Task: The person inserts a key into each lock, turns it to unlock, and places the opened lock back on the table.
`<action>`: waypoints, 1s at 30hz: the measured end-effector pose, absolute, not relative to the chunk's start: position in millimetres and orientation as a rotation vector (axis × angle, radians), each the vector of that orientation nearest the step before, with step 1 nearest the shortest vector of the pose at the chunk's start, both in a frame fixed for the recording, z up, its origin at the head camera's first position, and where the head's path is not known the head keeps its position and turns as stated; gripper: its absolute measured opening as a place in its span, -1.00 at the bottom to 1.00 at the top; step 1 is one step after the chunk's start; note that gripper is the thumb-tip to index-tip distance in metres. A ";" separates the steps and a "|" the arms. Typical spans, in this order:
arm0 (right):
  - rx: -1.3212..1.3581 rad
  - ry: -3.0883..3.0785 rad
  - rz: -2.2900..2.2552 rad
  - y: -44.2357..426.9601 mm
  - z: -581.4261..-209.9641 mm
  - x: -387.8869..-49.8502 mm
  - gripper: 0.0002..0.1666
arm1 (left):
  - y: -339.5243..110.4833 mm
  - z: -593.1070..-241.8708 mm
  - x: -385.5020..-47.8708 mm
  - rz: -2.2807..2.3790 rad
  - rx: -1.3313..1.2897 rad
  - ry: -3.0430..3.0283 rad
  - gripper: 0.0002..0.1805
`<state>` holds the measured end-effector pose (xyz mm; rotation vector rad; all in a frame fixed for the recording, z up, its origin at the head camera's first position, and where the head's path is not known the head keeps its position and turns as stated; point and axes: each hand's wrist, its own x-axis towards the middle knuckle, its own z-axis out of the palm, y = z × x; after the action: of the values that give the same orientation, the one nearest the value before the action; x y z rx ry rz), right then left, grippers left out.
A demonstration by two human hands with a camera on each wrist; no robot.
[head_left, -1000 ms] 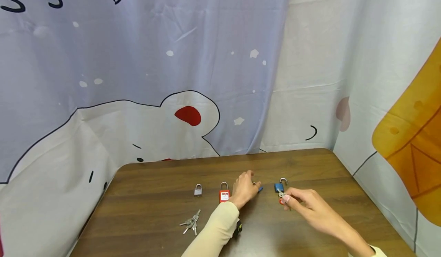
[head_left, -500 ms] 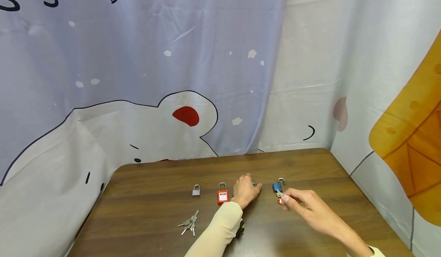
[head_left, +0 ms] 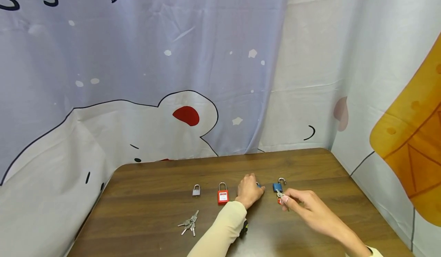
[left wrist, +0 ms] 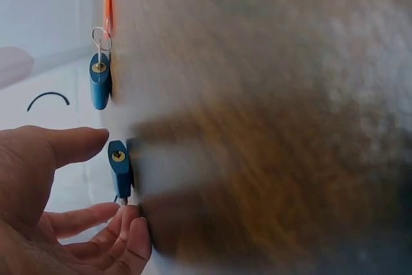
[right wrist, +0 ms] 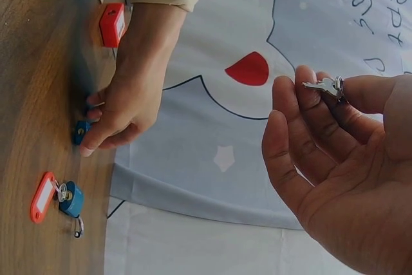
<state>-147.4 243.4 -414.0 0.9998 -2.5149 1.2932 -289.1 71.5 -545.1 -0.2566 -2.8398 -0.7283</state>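
My left hand reaches over a blue padlock standing on the table. In the left wrist view the thumb lies just off its keyhole end and the fingertips touch its shackle end. Between thumb and fingers my right hand pinches small silver keys on a ring, held above the table. Beyond the right fingertips in the head view stands another blue padlock, its shackle open. A key sits in its keyhole, with a red tag on the key's ring.
Left of the hands on the wooden table stand a red padlock and a small silver padlock. Nearer the front lies a bunch of several keys. A printed curtain hangs behind the table.
My left hand has shifted slightly right at the blue padlock, and a little more of the red padlock's surroundings shows. My right hand stays nearly still with the keys.
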 end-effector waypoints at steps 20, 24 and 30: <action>0.979 -2.566 1.274 244.5 -415.0 -145.7 -0.75 | 74.0 -533.8 -291.4 -0.903 -0.261 -2.921 -0.87; 0.982 -2.560 1.274 244.8 -415.7 -145.5 -0.75 | 72.4 -532.2 -291.2 -0.917 -0.279 -2.934 -0.80; 0.967 -2.561 1.256 244.9 -417.1 -144.4 -0.76 | 71.7 -533.8 -289.7 -0.916 -0.336 -2.969 -0.55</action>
<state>-144.4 244.9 -417.1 0.9668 -2.5611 1.2561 -289.7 71.7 -533.8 -0.3359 -2.9693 -0.9157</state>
